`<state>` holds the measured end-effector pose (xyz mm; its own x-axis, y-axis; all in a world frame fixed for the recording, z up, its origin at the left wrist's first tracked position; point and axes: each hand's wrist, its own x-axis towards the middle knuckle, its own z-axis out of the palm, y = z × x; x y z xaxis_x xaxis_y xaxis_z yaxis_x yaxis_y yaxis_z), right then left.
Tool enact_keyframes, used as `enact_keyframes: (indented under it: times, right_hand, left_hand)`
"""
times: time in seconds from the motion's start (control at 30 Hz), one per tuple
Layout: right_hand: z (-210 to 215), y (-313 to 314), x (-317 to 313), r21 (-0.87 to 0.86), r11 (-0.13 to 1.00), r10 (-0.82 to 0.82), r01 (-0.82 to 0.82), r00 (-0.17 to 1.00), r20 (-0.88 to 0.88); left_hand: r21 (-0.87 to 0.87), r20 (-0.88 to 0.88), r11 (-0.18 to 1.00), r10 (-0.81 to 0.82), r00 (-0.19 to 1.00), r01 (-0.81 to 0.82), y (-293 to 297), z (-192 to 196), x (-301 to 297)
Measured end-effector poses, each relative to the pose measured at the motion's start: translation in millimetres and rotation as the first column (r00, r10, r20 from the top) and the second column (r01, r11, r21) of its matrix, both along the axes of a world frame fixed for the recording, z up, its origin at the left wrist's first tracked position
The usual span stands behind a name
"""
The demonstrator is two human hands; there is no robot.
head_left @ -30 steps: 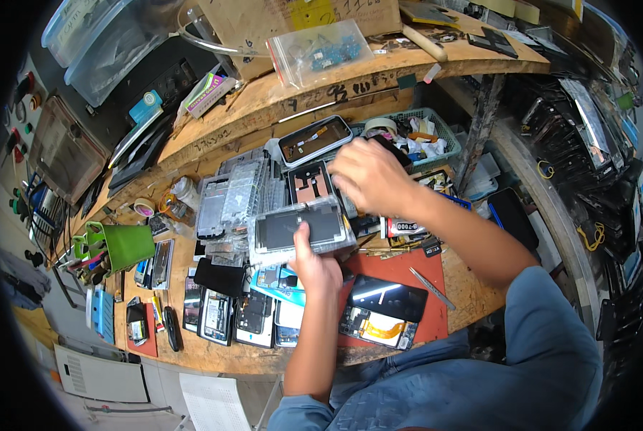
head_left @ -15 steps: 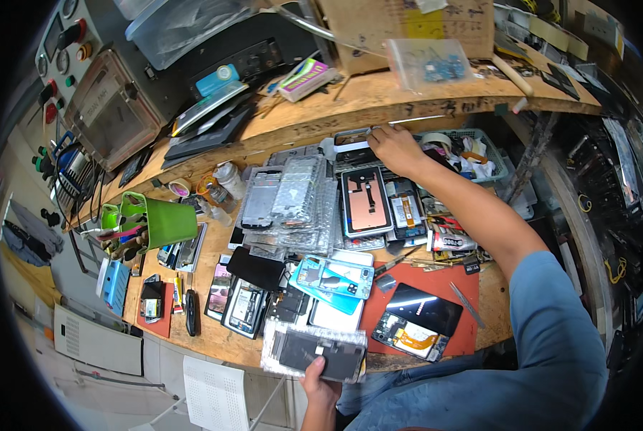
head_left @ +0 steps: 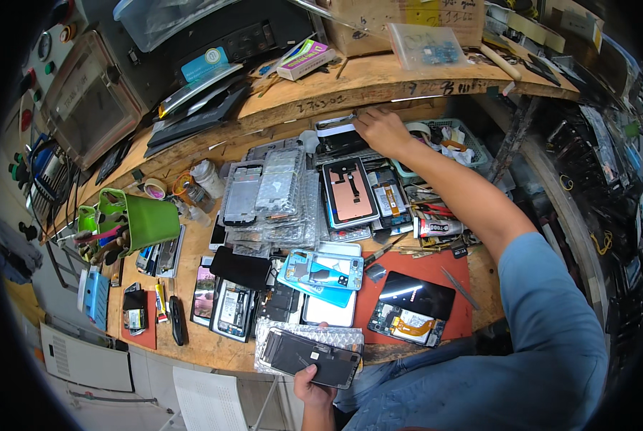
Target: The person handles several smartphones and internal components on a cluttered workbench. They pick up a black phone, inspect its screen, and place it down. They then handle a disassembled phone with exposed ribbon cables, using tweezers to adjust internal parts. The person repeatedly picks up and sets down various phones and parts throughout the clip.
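At the bench's near edge my left hand [head_left: 314, 386] grips a black phone screen panel [head_left: 321, 358], thumb on top. A clear bubble-wrap sleeve [head_left: 267, 332] lies beneath the panel and is held with it. My right arm stretches to the back of the bench, under the shelf. There my right hand [head_left: 384, 131] has its fingers bent down over a stack of dark phone parts [head_left: 336, 147]. What those fingertips hold, if anything, is hidden. Nearer me, an opened phone [head_left: 407, 325] with an orange flex cable lies on a red mat [head_left: 447, 284].
Bubble-wrapped phone parts [head_left: 282, 190] are piled mid-bench, beside a copper-coloured panel [head_left: 350, 190]. A green tool holder [head_left: 152, 219] stands left. The wooden shelf [head_left: 292, 111] overhangs the back. A light-green basket [head_left: 479, 154] is near my right forearm; tweezers [head_left: 459, 287] lie on the mat.
The view has shifted, moving the bench leftward in the picture. In my left hand the screen panel is now tilted and sits lower against the bubble wrap. My right hand stays at the back stack.
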<state>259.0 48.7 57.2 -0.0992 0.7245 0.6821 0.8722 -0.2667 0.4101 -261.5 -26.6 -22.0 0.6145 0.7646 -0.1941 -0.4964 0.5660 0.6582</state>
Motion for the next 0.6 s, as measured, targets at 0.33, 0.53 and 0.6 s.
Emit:
enact_keyframes:
  times: [0.33, 0.53, 0.6]
  right_hand:
    - [-9.2, 7.6, 6.4, -0.049, 0.999, 0.014, -0.012, 0.999, 0.034]
    - [-15.0, 5.1, -6.7, -0.151, 0.988, -0.069, 0.034, 0.97, -0.232]
    - [-12.3, 3.6, -7.4, -0.154, 0.987, -0.096, 0.054, 0.955, -0.281]
  left_hand:
    - [-0.18, 0.09, 0.983, -0.03, 0.995, 0.046, -14.4, -31.7, -13.0]
    - [-0.082, 0.12, 0.995, -0.046, 0.992, 0.056, -11.8, -3.9, -10.1]
    - [-0.069, 0.077, 0.997, -0.033, 0.997, 0.038, -9.2, 0.7, -9.2]
